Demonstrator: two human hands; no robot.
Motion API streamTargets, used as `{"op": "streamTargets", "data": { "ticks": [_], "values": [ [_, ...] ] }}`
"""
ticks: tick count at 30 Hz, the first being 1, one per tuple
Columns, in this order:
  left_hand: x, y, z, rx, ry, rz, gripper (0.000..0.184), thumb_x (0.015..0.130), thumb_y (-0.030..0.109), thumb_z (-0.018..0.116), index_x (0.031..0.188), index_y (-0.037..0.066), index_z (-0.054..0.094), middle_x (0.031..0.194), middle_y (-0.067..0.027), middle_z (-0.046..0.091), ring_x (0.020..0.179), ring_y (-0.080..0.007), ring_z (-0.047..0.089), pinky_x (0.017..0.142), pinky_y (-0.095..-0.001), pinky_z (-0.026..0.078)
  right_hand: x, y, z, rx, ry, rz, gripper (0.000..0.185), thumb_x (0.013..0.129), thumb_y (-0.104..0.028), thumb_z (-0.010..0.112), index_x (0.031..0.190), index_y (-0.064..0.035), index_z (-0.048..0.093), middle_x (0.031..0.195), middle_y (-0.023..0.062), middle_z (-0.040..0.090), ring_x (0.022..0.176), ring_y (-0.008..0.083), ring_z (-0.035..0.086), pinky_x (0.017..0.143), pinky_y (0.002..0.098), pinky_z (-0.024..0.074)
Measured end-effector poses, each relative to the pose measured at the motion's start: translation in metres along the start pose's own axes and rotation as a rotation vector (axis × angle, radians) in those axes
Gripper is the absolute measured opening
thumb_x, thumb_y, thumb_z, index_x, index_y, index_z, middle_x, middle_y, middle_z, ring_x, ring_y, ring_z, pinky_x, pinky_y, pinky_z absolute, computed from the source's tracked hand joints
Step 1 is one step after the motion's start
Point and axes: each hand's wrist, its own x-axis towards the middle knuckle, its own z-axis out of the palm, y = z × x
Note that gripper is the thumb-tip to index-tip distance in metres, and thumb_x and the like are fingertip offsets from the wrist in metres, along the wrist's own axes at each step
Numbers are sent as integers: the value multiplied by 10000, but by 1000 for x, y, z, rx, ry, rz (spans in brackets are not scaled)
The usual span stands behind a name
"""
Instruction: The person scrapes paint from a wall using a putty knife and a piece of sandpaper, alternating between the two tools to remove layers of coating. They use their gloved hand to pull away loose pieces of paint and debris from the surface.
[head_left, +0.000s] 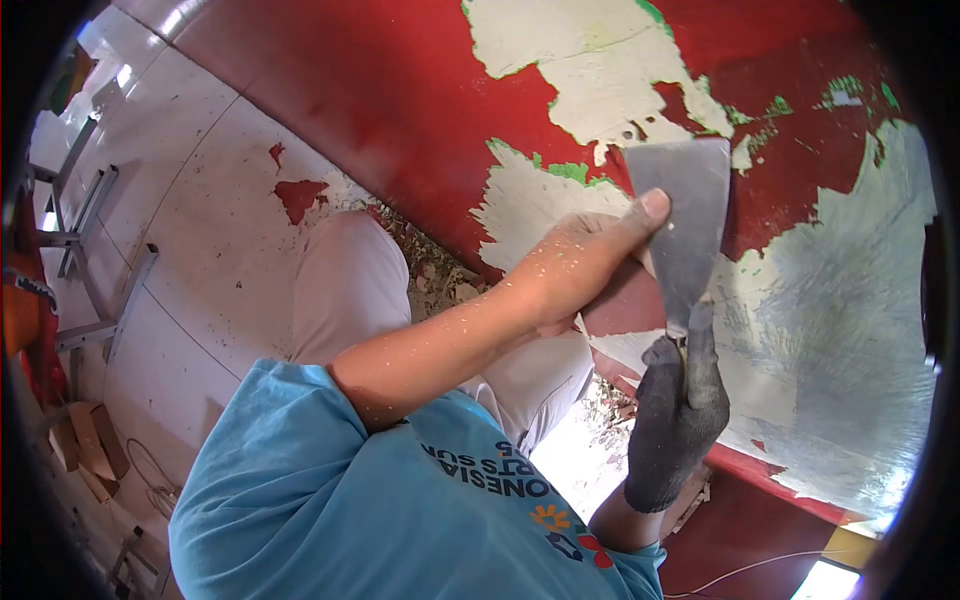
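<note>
A scraper [690,215] stands in front of a red panel [430,110], its wide metal blade pointing up; whether the blade touches the panel, I cannot tell. Of the two hands, the bare left hand [590,255] is closed on the blade's left edge, thumb flat on the near face, the other fingers curled and partly hidden. The right hand [680,410], in a dark glove, is wrapped around the handle, one finger stretched toward the blade's base. Above the scraper, a cream patch [600,70] interrupts the red paint; to its right spreads a scratched grey area [850,330]. Well left of the scraper, metal frames [130,295] stand on the pale floor [190,190].
</note>
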Motion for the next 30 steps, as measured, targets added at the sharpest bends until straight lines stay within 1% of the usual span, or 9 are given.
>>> {"op": "streamTargets", "data": {
  "ticks": [7,9,11,14,17,19,22,23,30],
  "values": [
    [3,-7,-2,-77,-67,28,607,884,568,491,912,-14,659,895,-125,641,788,-166,594,696,-300,498,-1,-11,0,14,11,72,432,831,-28,598,1253,23,522,942,201,649,722,191,600,683,300,482],
    [4,-13,2,-20,-30,34,600,887,565,490,927,-11,653,917,-124,639,797,-170,601,700,-298,503,-2,-7,-9,-54,-44,-84,467,842,-14,518,1306,8,473,813,99,624,712,108,543,644,253,459],
    [3,-14,0,35,12,25,593,889,561,489,943,-8,647,940,-123,637,806,-173,608,705,-297,507,3,-9,-5,-44,-9,-91,453,849,-28,530,1298,11,482,906,126,639,757,142,562,701,279,465],
    [8,-9,-10,-230,-75,29,682,850,615,509,1021,-38,610,989,-154,617,896,-206,601,788,-330,497,15,-17,2,-148,-103,-152,419,860,-57,543,1261,56,495,1139,194,615,853,200,615,778,312,473],
    [1,-14,1,-154,-9,-51,690,836,626,523,1007,-38,611,977,-151,616,888,-200,598,772,-323,497,7,-10,-10,-198,-77,-211,411,864,-56,536,1258,54,499,1186,197,593,860,184,618,765,296,476],
    [8,-21,0,-28,28,17,680,834,616,538,990,-41,610,962,-137,620,853,-189,599,737,-312,502,3,-10,-13,-164,-79,-82,408,864,-45,529,1259,53,498,1181,191,597,844,167,614,746,279,482],
    [8,-20,1,-216,-81,-63,629,849,572,555,979,-40,617,937,-129,628,837,-172,602,732,-312,506,-2,-11,-9,-111,-38,-46,402,859,-33,525,1255,37,511,1158,176,614,830,143,609,722,273,487],
    [4,-15,1,-227,-109,-90,562,904,535,477,1042,4,602,975,-116,645,868,-179,627,797,-314,512,-6,-12,-3,-13,-21,1,397,857,-40,530,1248,28,522,1101,182,634,823,164,620,728,293,490],
    [6,-16,0,-101,-129,-38,548,935,508,426,1030,-2,602,959,-138,655,881,-199,630,822,-317,501,-3,-8,-15,-163,-43,-149,414,861,-118,559,1253,12,524,1098,216,621,873,243,639,790,325,480]
  ]
}}
